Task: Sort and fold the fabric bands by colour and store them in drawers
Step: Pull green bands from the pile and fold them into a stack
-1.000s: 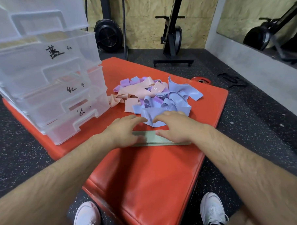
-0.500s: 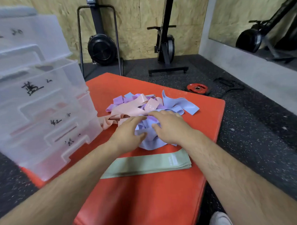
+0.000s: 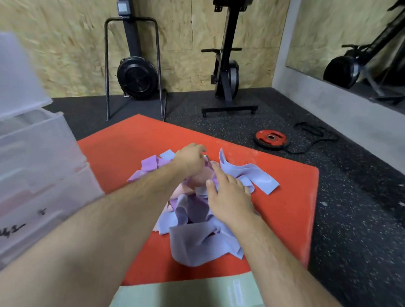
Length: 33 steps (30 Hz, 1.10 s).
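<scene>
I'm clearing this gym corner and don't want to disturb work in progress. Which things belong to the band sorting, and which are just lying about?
In the job: heap of blue, purple and pink fabric bands; flat pale green fabric band; translucent plastic drawer unit; orange padded mat.
Lying about: red weight plate; black cord on the floor; two black upright exercise machines.

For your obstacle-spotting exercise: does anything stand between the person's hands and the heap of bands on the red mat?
Nothing visible does. The left hand and right hand are both on the heap of bands, which lies on the red mat. Whether the left hand grips one is unclear.
</scene>
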Motion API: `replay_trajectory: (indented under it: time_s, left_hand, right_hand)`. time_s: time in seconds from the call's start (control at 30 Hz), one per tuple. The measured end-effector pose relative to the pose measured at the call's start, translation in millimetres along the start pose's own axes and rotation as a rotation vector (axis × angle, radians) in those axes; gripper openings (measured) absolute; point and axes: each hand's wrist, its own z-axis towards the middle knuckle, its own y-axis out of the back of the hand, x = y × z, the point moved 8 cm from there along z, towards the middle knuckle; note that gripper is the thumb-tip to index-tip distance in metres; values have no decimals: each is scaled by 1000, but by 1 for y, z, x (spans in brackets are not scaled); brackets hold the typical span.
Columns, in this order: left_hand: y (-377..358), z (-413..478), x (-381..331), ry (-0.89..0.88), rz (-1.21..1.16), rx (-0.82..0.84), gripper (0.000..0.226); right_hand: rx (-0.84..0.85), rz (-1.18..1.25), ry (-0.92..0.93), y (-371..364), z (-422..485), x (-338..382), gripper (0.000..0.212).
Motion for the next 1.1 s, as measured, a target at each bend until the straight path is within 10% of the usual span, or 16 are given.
replay_trajectory:
  time_s: [0.27,0.5,0.63,1.1]
  left_hand:
    - [-56,46,31,115,79,228,42]
    - [-4,40,35,48,73,19,10]
    - [49,32,27,-9,16,-77,39]
    - [176,-34,-32,-119,-55,-237,32]
  right_hand:
    - [0,-20,-51,-19,5,3,56]
    - [21,19,-84,-9,5,-2,59]
    - [0,31,-63,0,3,10,58]
    - [-106,166,16,64,-18,37,57]
